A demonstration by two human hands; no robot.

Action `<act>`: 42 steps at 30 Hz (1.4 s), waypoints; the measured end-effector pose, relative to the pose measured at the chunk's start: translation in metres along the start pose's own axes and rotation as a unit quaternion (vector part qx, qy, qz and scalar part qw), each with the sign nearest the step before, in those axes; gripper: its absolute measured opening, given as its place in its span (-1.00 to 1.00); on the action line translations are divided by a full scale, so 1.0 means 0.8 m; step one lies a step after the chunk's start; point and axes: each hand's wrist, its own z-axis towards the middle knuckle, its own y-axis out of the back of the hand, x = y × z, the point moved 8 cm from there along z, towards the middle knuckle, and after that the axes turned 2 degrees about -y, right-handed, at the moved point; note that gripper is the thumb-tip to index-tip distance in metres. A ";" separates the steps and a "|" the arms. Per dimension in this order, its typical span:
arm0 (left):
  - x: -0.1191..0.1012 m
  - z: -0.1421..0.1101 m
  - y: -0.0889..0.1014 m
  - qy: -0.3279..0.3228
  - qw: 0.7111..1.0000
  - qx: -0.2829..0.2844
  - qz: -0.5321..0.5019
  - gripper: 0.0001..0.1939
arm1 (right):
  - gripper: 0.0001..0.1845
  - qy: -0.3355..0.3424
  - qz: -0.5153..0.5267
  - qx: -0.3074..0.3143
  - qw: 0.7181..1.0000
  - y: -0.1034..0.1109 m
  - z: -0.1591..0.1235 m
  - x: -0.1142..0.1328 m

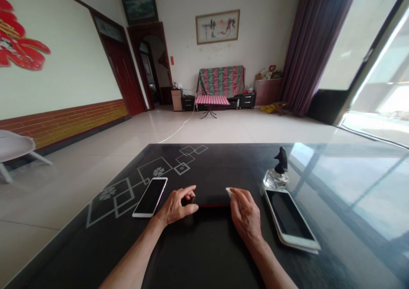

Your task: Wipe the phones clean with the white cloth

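Note:
Over the black table [230,161], my left hand [177,206] is held with thumb and fingers apart, and I see nothing in its grip. A white smartphone [151,197] with a dark screen lies just to its left. My right hand [246,212] is closed on a small white wad [228,190], like a tissue or cloth, mostly hidden by the fingers. To the right of that hand lies a larger white phone or small tablet [290,218], with another pale flat thing under it. Behind it stands a clear spray bottle [276,176] with a black head. Between the hands runs a thin red line.
Pale diamond outlines decorate the table's left side. At far left is a white chair [15,148]. Across the tiled floor stand a small table with a checked cloth [212,99] and low cabinets [247,101]. Window light reflects on the tabletop at right.

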 end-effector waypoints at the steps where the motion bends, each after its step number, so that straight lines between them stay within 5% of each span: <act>1: 0.000 0.000 0.000 0.002 1.000 -0.002 -0.002 -0.45 | -0.73 0.001 0.008 0.000 1.000 0.001 0.000 0.000; 8: 0.001 0.001 0.002 -0.003 1.000 -0.017 -0.012 -0.57 | -0.64 0.020 0.048 0.026 0.998 0.001 0.000 0.008; 15: -0.005 -0.004 -0.001 -0.034 0.998 0.012 0.050 -0.37 | -0.63 0.022 0.081 0.034 0.996 0.000 0.000 0.010; 25: -0.020 0.011 -0.029 -0.045 0.982 0.072 0.171 -0.19 | -0.62 0.014 0.107 0.034 0.994 -0.006 -0.004 0.001; 33: -0.060 0.050 -0.061 -0.047 0.966 0.114 0.226 -0.29 | -0.61 0.019 0.110 0.042 0.993 -0.008 -0.004 0.002; 42: -0.065 0.060 -0.078 -0.048 0.960 0.112 0.252 -0.34 | -0.61 0.016 0.115 0.040 0.992 -0.004 -0.003 0.009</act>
